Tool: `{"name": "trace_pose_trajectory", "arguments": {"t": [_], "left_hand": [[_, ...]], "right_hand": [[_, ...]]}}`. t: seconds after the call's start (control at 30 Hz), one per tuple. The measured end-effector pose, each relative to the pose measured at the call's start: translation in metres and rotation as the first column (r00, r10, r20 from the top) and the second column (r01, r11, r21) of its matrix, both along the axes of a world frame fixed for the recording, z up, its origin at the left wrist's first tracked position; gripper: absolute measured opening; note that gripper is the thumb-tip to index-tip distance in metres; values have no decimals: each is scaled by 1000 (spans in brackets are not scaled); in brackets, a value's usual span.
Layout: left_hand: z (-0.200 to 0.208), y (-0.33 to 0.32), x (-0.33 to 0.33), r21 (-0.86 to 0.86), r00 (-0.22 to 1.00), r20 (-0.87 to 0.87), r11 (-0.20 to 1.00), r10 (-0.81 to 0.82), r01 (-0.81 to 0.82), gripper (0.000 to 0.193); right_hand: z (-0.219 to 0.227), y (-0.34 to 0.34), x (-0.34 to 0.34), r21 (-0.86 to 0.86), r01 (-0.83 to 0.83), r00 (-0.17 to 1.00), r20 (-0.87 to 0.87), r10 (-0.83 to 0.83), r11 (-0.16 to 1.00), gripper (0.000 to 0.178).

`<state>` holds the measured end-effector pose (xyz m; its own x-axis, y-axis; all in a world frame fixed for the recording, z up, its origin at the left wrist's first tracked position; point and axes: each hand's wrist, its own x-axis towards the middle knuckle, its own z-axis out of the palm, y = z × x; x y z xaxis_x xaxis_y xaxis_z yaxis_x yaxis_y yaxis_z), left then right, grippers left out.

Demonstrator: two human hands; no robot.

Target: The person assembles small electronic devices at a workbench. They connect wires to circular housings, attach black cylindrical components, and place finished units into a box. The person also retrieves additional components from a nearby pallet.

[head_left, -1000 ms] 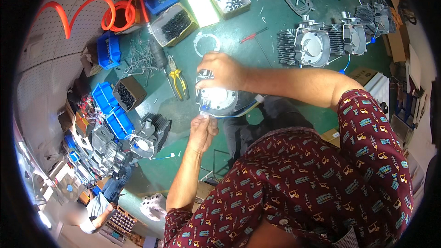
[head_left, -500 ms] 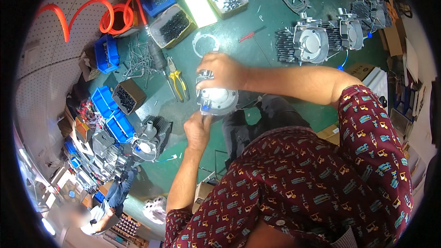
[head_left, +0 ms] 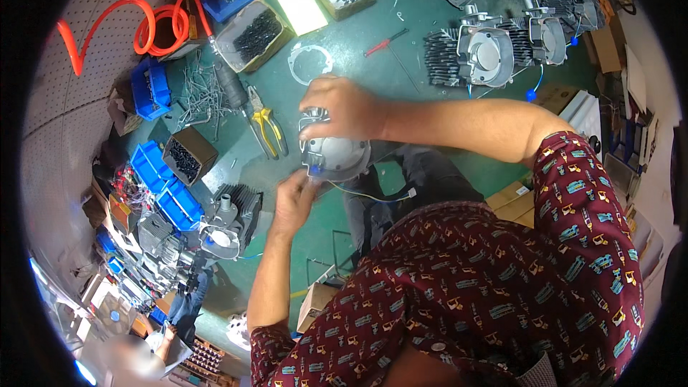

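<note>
A round silver metal motor housing is held at the near edge of the green table, in front of my body. My right hand is closed over its far side, fingers wrapped round the ribbed part. Below its left edge, my left hand has its fingertips pinched against the housing's corner, close to a small blue piece. What lies between those fingertips is hidden. A thin wire runs from the housing to the right and ends in a small pale connector.
Left of the housing lie yellow-handled pliers and an air screwdriver on a coiled orange hose. A flat ring gasket and a red-handled tool are beyond. Finned housings stand right; screw bins line the back. A person sits lower left.
My left hand has shifted slightly left and up along with the housing. The wire with its connector now shows stretched out to the right below the housing. My right hand keeps its hold.
</note>
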<state>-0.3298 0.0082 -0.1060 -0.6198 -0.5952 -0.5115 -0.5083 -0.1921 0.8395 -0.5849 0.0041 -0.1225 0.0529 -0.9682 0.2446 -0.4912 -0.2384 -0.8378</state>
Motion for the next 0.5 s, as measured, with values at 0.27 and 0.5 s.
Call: {"name": "trace_pose_trajectory", "arguments": {"t": [0.27, 0.5], "left_hand": [[-8, 15, 6, -22, 999, 12, 999, 42, -41, 17], [-10, 14, 10, 456, 966, -121, 877, 230, -152, 24]], "right_hand": [[-5, 0, -3, -284, -100, 977, -208, 41, 954, 16], [1, 0, 1, -115, -24, 997, -78, 15, 993, 31]]}}
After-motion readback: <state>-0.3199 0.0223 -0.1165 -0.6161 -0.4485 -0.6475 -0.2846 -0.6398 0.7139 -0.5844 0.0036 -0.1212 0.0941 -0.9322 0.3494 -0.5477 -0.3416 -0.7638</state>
